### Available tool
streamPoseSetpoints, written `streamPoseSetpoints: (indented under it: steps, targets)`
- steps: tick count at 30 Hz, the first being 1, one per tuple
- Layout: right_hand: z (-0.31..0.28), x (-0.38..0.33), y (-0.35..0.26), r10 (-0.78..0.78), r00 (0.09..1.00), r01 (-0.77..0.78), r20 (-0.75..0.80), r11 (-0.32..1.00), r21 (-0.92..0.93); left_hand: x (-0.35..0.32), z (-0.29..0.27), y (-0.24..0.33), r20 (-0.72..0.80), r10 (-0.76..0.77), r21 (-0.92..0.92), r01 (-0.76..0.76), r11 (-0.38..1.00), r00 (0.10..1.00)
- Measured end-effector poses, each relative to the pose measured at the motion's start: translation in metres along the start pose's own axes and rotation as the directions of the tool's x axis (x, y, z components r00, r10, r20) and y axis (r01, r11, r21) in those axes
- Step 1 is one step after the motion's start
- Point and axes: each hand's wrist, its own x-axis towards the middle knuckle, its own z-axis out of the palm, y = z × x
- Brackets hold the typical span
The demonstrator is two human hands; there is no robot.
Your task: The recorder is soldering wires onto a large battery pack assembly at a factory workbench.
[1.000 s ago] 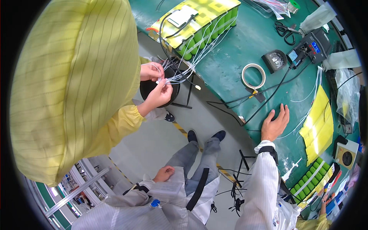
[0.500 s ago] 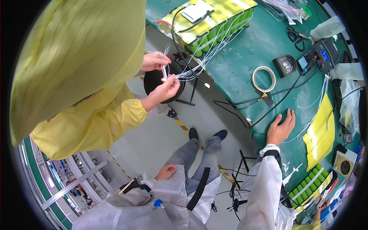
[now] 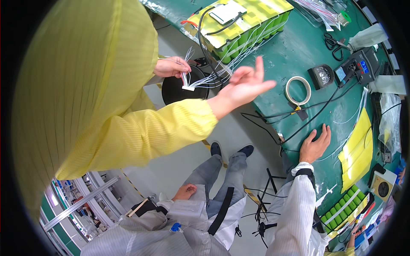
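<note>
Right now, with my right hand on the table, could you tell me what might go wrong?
Your right hand lies beside black cables; sliding it could snag them. The co-worker's hand holds white wires running to the battery pack at the table edge; a tug might strain them.

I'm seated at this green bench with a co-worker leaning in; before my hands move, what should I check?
1. Right hand free, flat on the green table: ok.
2. Left hand empty, on the lap: cannot tell.
3. Path to the green-and-yellow battery pack clear: not ok, co-worker's yellow-sleeved arm crosses it.
4. Loose black cables clear of the right hand: not ok, right beside it.
5. White wire bundle secured: ok, co-worker's hand grips it.
</note>
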Motion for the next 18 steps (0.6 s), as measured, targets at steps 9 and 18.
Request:
streamPoseSetpoints:
  steps: [9,18]
  targets:
    - [0.002,-0.003,-0.002,-0.002,1.000,0.002,0.002,1.000,0.007,-0.005,-0.009,0.038,-0.003,0.005,0.078,-0.005,0.997,1.000]
    - [-0.005,0.002,0.001,0.008,1.000,-0.008,-0.002,1.000,0.015,0.015,-0.002,0.050,-0.012,0.032,0.079,-0.031,0.996,0.999]
